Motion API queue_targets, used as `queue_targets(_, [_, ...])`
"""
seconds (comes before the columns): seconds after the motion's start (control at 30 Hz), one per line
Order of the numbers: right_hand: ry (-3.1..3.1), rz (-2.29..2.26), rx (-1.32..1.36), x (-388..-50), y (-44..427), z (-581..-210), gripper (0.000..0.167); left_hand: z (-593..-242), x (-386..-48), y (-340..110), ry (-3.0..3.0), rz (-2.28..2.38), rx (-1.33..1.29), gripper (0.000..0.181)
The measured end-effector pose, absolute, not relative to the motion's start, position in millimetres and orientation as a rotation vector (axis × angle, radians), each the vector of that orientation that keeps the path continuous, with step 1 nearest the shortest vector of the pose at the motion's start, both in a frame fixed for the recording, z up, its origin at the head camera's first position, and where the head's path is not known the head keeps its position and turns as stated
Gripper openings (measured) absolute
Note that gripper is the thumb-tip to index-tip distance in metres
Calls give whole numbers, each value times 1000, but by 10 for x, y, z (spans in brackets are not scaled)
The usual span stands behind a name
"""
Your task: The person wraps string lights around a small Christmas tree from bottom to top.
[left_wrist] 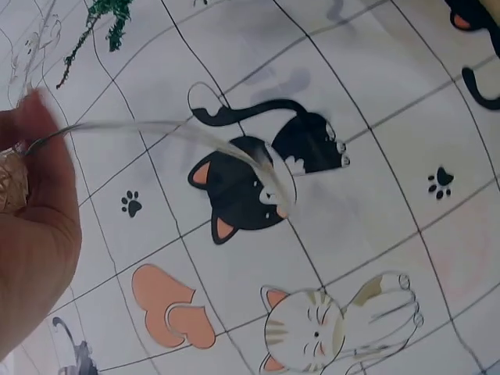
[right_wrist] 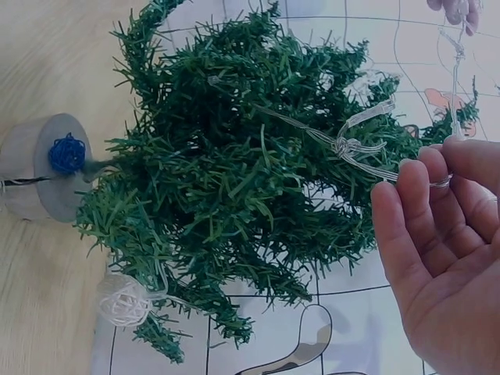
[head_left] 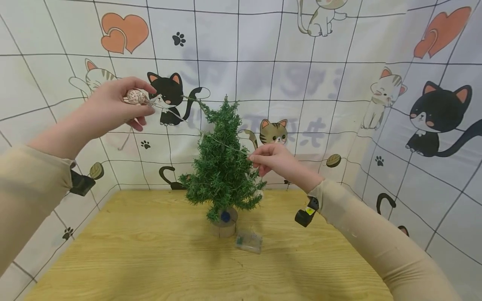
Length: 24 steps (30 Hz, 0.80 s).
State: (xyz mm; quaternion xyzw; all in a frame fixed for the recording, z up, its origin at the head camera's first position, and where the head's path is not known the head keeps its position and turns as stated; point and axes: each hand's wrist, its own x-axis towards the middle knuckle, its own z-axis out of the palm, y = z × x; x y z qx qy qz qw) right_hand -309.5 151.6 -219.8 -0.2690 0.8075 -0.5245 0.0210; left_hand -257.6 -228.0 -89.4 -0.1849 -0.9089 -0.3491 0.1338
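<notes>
A small green artificial Christmas tree (head_left: 222, 163) stands on the table in a round base (head_left: 225, 228). At upper left, my left hand (head_left: 109, 104) holds a pale woven ball (head_left: 136, 96) and part of a thin string-light wire. The wire (right_wrist: 291, 122) stretches across the front of the tree to my right hand (head_left: 276, 161), which pinches it between thumb and fingers near the tree's right side. A knotted loop of wire (right_wrist: 344, 147) shows by the right fingertips in the right wrist view. Another white woven ball (right_wrist: 125, 300) hangs at a lower branch.
A clear plastic box (head_left: 249, 242), perhaps a battery case, lies on the wooden table (head_left: 158, 251) in front of the base. A dark blue woven ball (right_wrist: 67, 154) sits on the base. Behind, a cat-patterned cloth (head_left: 256, 37) encloses the table.
</notes>
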Motion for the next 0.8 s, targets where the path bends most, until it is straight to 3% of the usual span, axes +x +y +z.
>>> queue_targets(0.3, [2493, -1656, -868, -3060, 1544, -2212, 28, -765, -2606, -2234, -2671, -654, -565, 73])
queue_targets(0.4, [2467, -1711, -904, -3062, 1555, -2234, 26, -701, -2549, -2195, -2589, -431, -640, 64])
queue_targets(0.63, [2491, -1880, -1126, -3067, 1546, -2298, 9, -569, -2472, -2011, -2127, -282, -951, 15])
queue_targets(0.73, [2578, -1874, -1212, -3077, 1549, -2327, 2, -514, -2473, -1913, -2017, -255, -1051, 15])
queue_targets(0.8, [2630, -1864, -1222, -3083, 1556, -2348, 9, -490, -2494, -1845, -1964, -223, -1088, 14])
